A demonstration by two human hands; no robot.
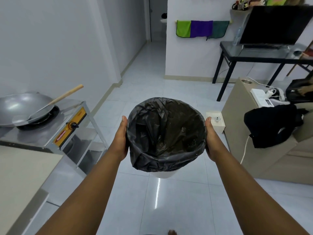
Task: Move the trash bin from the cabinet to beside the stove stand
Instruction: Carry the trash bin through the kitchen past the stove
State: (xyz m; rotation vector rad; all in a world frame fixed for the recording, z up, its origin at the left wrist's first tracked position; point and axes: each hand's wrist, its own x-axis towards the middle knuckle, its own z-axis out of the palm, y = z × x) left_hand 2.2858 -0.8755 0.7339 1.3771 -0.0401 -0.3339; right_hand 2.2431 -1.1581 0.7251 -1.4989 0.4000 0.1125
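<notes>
A white trash bin [166, 133] lined with a black plastic bag is held up in front of me above the tiled floor. Its opening faces me and it looks empty. My left hand [121, 136] presses on its left side and my right hand [210, 138] on its right side. The metal stove stand [79, 133] with an orange front panel stands at the left, and the bin hangs to the right of it. A beige cabinet top [20, 175] fills the lower left corner.
A wok [23, 107] with a wooden-handled ladle sits on the stove. A beige sofa [271, 150] with black clothing and a power strip is at the right. A small white box [216, 122] lies on the floor behind the bin. A black table with a monitor stands farther back.
</notes>
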